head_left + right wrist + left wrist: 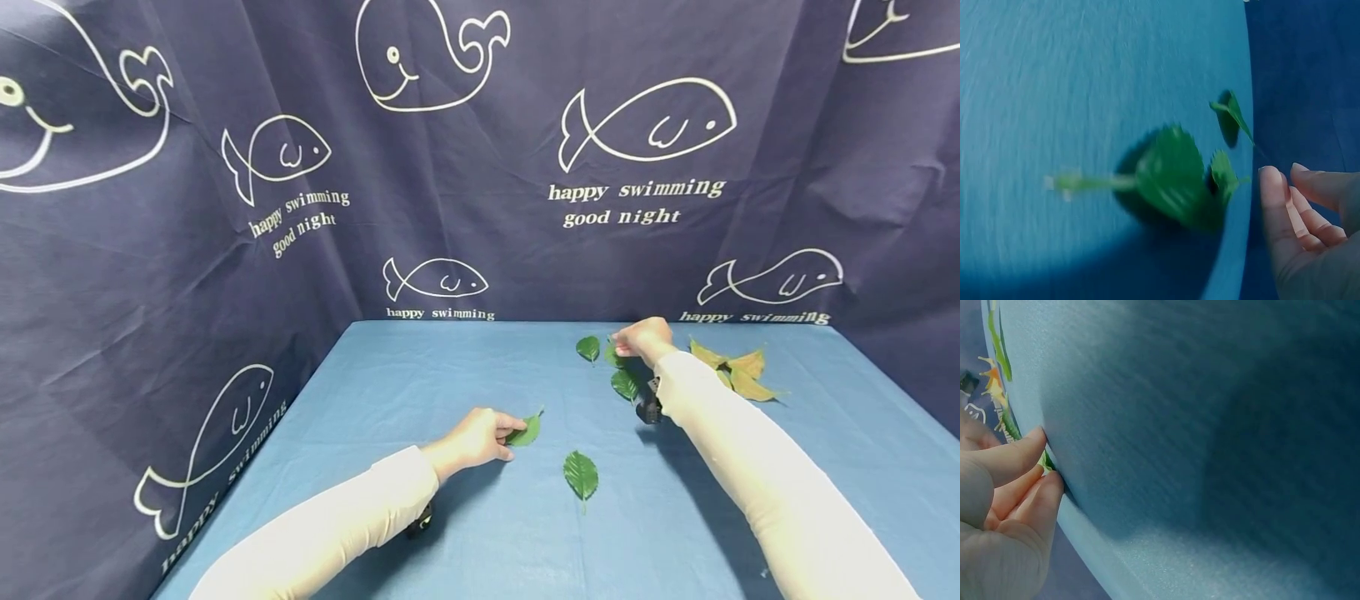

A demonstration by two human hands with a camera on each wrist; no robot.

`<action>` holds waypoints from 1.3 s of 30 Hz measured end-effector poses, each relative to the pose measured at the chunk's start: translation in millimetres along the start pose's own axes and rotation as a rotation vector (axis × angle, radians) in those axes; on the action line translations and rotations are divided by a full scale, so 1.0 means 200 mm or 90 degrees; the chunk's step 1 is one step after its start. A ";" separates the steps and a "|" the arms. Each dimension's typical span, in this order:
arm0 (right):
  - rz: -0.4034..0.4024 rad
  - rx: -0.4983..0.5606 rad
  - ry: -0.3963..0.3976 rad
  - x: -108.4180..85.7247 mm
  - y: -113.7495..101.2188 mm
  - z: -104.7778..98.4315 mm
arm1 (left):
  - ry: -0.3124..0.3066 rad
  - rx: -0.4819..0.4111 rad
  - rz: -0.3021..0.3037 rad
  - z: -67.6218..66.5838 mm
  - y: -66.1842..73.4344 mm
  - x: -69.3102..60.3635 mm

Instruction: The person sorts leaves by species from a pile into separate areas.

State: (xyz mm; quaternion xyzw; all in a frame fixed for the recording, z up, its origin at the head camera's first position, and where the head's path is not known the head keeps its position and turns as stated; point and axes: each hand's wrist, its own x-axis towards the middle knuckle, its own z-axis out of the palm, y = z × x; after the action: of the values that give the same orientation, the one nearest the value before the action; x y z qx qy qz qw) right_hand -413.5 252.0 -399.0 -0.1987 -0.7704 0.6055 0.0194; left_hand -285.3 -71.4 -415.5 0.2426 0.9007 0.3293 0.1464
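My left hand (474, 439) holds a green leaf (529, 431) at its fingertips, the leaf's stem pointing up and right in the head view. Only a sliver of this leaf (1047, 462) shows between thumb and fingers in the left wrist view. At the back, my right hand (645, 337) hovers by another green leaf (615, 357), thumb and index slightly apart with nothing visible between them. Two more lie around it: a leaf to the left (588, 348) and a nearer leaf (625, 384). Front and centre is a single green leaf (581, 475).
A cluster of several yellow leaves (747, 367) lies to the right of my right forearm. The blue tabletop (420, 367) ends against a dark curtain (525, 267) printed with white fish and whales, at the back and sides.
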 end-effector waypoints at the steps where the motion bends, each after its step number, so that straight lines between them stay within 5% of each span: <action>1: -0.001 -0.001 -0.001 0.00 0.00 -0.02 | 0.001 0.004 0.001 0.00 0.00 0.00; 18: -0.057 0.034 -0.113 -0.15 0.00 -0.17 | -0.005 -0.003 -0.002 0.00 -0.01 0.00; 27: -0.090 -0.027 -0.183 -0.26 0.00 -0.16 | -0.007 -0.003 -0.001 0.00 0.00 0.00; 39: -0.097 -0.096 -0.182 -0.37 -0.02 -0.11 | -0.005 -0.010 0.005 -0.01 0.00 0.00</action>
State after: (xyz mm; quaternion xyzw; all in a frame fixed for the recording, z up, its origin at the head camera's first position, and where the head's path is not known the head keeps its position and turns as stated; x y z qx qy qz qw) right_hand -340.5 247.5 -374.6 -0.0522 -0.8215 0.5647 -0.0594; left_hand -286.5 -71.4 -414.7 0.2460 0.8968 0.3356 0.1506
